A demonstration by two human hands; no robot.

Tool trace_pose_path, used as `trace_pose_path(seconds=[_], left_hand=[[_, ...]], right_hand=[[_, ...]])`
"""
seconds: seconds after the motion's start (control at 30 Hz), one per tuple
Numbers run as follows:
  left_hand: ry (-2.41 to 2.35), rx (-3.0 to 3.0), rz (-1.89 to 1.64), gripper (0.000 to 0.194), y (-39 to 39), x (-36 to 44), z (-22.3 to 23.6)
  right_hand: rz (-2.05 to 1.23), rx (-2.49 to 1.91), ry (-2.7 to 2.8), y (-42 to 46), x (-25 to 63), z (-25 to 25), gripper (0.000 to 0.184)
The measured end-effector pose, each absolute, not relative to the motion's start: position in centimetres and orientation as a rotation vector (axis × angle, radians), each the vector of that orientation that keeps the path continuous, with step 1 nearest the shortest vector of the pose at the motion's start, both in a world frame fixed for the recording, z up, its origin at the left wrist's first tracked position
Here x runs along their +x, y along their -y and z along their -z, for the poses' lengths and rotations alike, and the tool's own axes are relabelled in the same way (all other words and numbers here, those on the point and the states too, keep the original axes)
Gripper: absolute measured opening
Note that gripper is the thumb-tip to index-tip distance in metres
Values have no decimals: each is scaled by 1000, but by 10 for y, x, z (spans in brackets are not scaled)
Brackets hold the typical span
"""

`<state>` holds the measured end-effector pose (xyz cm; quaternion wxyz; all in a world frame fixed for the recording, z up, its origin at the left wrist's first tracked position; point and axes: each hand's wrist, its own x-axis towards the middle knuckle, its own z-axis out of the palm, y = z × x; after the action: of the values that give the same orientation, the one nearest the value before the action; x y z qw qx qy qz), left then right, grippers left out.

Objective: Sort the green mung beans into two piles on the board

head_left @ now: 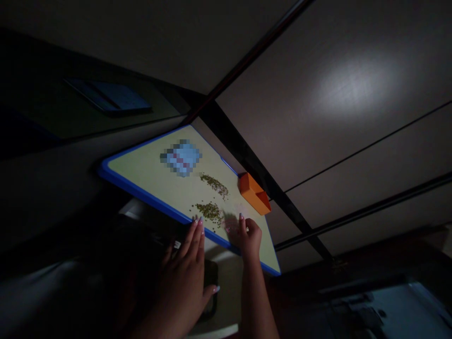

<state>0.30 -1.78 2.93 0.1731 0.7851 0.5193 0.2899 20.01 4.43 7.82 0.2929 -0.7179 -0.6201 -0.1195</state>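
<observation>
A small table [148, 174] with a pale yellow top and a blue rim stands tilted in view. On it lie two heaps of tiny greenish-gold pieces, one farther heap [214, 184] and one nearer heap [209, 211]. My left hand [189, 263] rests at the near blue rim, fingers stretched out, the tips close to the nearer heap. Above a patch of small pink pieces [229, 225] is my right hand [250, 238], its fingers curled and one digit pointing up. Anything held in it is too small or hidden to make out.
An orange divided tray [254, 194] sits at the table's far right edge. A blurred-out pale rectangle with a red stripe [181, 157] lies toward the far left. Large panels [353, 117] rise behind the table. A dark phone-like object [211, 287] is below my left hand.
</observation>
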Motion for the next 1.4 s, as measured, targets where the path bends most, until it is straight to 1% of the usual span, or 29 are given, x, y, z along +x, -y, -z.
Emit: trace_pose_path(seconds=[0.43, 0.67, 0.93, 1.2, 1.4], left_hand=[[-1493, 2254, -865, 90, 17, 5, -25], [-1479, 2243, -830, 81, 17, 0, -30], [-1475, 2239, -791, 90, 16, 2, -32], [-1494, 2256, -774, 86, 17, -1, -34], [-1460, 2241, -764, 84, 16, -2, -35]], right_hand=[[371, -1933, 1619, -45, 197, -77, 50], [365, -1928, 1660, -48, 196, -77, 50], [342, -1887, 1684, -46, 196, -79, 50], [262, -1850, 1721, -44, 196, -80, 47], [284, -1860, 1696, -44, 195, -79, 47]])
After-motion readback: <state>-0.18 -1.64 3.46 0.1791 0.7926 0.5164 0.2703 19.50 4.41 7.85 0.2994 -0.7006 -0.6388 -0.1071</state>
